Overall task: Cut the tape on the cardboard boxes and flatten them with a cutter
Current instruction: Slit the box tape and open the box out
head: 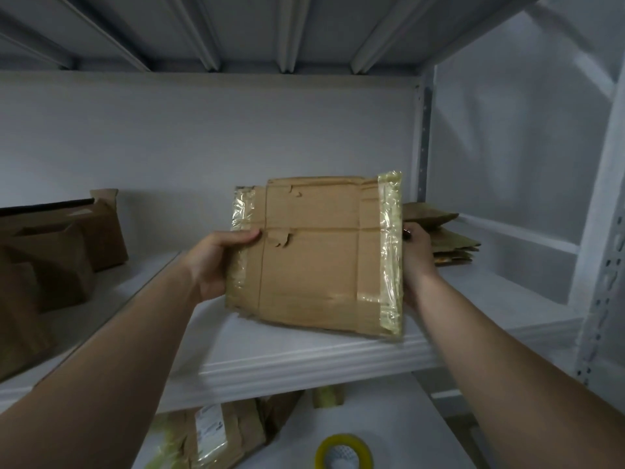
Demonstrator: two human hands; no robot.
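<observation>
Head view: a flattened box (pixel 314 252) of brown cardboard is held upright in both hands, over the front edge of a white shelf (pixel 304 360) and towards its right end. Its lower edge hangs just above the shelf's front lip. Yellowish clear tape (pixel 390 252) runs down the box's right edge, and more tape covers its left edge.

The left hand (pixel 216 262) grips the left edge. Its thumb is pressed flat on the front face, and the other fingers are hidden behind the cardboard. The right hand (pixel 417 262) holds the right edge from behind with its fingers curled. A small dark object (pixel 407 233) pokes out of the top of that fist; I cannot tell what it is.

Behind the right hand, at the shelf's back right corner, lies a stack of flat cardboard (pixel 449 242). Several unflattened boxes (pixel 57 258) stand at the shelf's left end. On the lower shelf (pixel 389 418) lie taped parcels (pixel 216 434) and, to their right, a roll of yellow tape (pixel 345 451).
</observation>
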